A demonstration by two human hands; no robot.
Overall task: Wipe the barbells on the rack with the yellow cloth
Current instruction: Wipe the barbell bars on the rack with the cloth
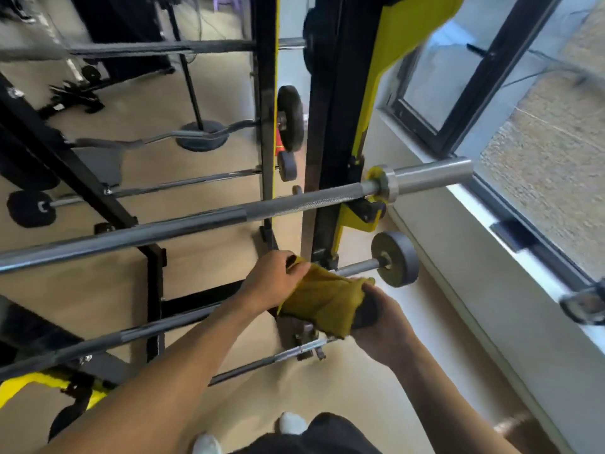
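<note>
We're pinching the yellow cloth at its top edge w/ our left hand, stretching it across a low barbell on the rack. Our right hand is gripping the other end, fingers curled under, prob. to pull it taut for wiping.

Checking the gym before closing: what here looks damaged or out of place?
Nothing stands out. The barbells lie level on the rack, and both hands hold the yellow cloth.
</note>
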